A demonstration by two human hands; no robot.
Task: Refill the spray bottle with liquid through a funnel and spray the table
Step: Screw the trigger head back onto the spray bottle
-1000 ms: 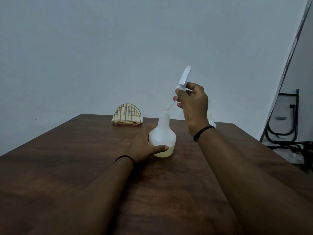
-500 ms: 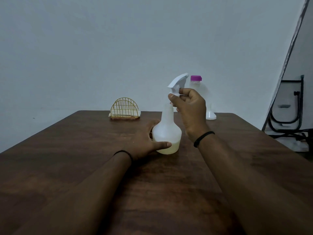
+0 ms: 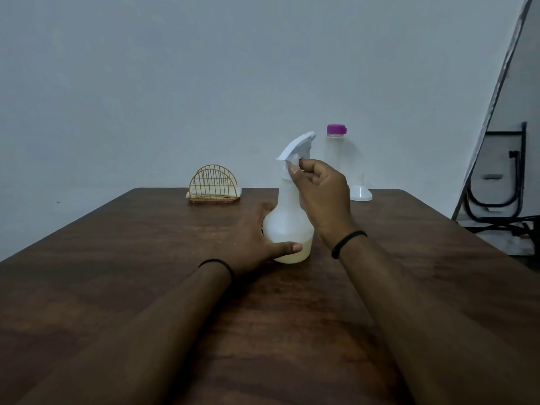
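- Two hands are engaged at the spray bottle [image 3: 287, 226], which stands upright on the tabletop [image 3: 146, 287].
- Left hand [image 3: 251, 244]: curled round the bottle's base, to steady it.
- Right hand [image 3: 320, 191]: trigger head [image 3: 296, 147] is pinched at the bottle's neck, probably for seating.
- Funnel [image 3: 361, 194] and capped bottle [image 3: 339, 153] are parked behind the spray bottle.

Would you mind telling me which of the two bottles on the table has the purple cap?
The clear bottle at the back by the funnel; the spray bottle in both hands has a white trigger head instead.
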